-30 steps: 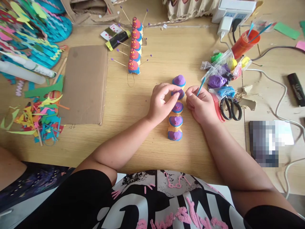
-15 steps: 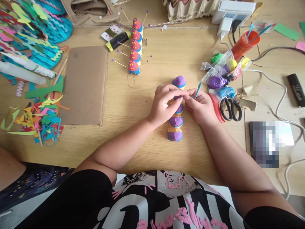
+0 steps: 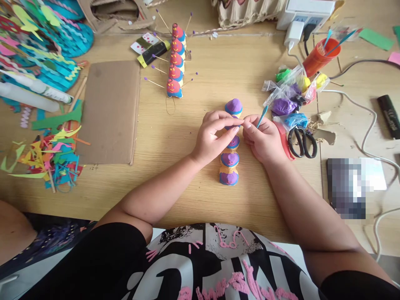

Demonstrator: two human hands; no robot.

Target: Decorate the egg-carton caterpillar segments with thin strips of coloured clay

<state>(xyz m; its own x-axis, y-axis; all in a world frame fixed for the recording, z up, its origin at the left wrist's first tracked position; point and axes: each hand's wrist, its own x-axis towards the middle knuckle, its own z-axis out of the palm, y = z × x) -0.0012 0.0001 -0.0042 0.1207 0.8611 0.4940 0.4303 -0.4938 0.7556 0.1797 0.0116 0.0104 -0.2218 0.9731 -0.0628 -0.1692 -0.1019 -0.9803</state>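
My right hand is closed around a thin blue clay modelling tool, whose flat tip points up and away. Its thumb and index finger are pinched together; anything tiny between them is too small to make out. My left hand reaches in with fingers stretched, the index fingertip meeting the right fingertips and the thumb a little apart. Beneath both hands lies an egg-carton caterpillar with purple clay domes, blue rims and small pink face marks. My left fingers hide part of its second and third bumps.
A finished-looking red and blue caterpillar with matchstick legs stands farther back. Cardboard and paper scraps lie left. To the right are bagged clay, black-handled scissors, an orange cup and white cables.
The blue tool has tilted further to the right in my right hand. My left thumb has drawn slightly away from the right fingertips. The caterpillar stays in place.
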